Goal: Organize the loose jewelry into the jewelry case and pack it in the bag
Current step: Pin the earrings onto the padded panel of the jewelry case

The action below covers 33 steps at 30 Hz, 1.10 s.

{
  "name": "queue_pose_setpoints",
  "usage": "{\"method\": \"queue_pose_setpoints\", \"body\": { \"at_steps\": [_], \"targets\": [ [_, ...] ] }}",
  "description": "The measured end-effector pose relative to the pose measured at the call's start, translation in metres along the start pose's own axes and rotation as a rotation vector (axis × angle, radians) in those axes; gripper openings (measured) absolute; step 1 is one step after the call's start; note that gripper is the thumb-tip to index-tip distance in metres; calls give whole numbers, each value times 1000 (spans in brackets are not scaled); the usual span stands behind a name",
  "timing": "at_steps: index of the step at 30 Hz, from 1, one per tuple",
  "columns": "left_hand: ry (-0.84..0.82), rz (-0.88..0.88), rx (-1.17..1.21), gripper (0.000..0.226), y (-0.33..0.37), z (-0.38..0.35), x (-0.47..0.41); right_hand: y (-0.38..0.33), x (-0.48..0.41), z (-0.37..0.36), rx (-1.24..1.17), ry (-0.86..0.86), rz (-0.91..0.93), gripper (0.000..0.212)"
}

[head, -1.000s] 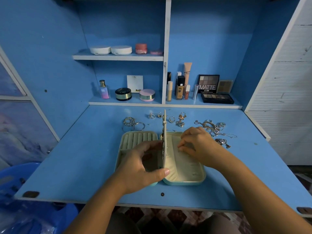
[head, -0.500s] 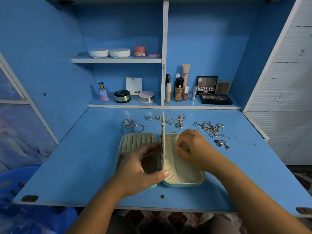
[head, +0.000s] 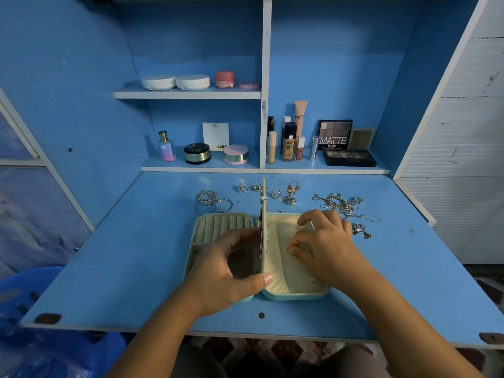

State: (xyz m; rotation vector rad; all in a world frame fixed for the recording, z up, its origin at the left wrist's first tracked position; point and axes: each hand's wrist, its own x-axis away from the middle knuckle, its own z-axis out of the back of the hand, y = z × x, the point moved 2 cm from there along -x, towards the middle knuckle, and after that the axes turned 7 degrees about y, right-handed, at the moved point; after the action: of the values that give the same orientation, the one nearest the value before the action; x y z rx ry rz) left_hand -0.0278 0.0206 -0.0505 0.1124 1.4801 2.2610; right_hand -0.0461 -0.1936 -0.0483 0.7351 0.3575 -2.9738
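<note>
Rings [head: 275, 193] and chains [head: 338, 204] behind jewelry case [head: 294, 296], left hand [head: 226, 271] gripping upright divider [head: 263, 203], right hand [head: 327, 246] curled, grasp unclear

— What stands around the white divider [head: 266, 77]?
— A blue cabinet. Blue back panels [head: 327, 64] flank the divider, a short upper shelf [head: 188, 94] juts from its left, and a long lower shelf [head: 341, 169] crosses its foot.
— In front of it?
— A scuffed blue desktop [head: 122, 263], evenly and dimly lit.
— Far right of it?
— A white slatted wall [head: 469, 137].
— Far left?
— A white-framed panel [head: 24, 214], cloudy blue; window or not, I cannot tell. Nearest us, well below the divider, is a dark patterned floor [head: 272, 353].
</note>
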Motion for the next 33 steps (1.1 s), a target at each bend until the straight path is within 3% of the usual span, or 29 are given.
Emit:
{"method": "queue_pose_setpoints", "body": {
  "at_steps": [5,10,24,28,33],
  "targets": [
    [-2,-1,3,68,1,0,0,4,1,4,-9,-51,-13,9],
    [0,3,7,70,2,0,1,14,4,5,-62,18,-78,5],
    [-3,-1,-7,68,0,1,0,0,-15,8,-32,-191,149,20],
    [-9,0,-4,67,0,1,0,-1,-13,5,14,-96,242,5],
    [-2,-5,6,65,1,1,-1,0,-7,8,24,-78,232,8]
  ]
}}
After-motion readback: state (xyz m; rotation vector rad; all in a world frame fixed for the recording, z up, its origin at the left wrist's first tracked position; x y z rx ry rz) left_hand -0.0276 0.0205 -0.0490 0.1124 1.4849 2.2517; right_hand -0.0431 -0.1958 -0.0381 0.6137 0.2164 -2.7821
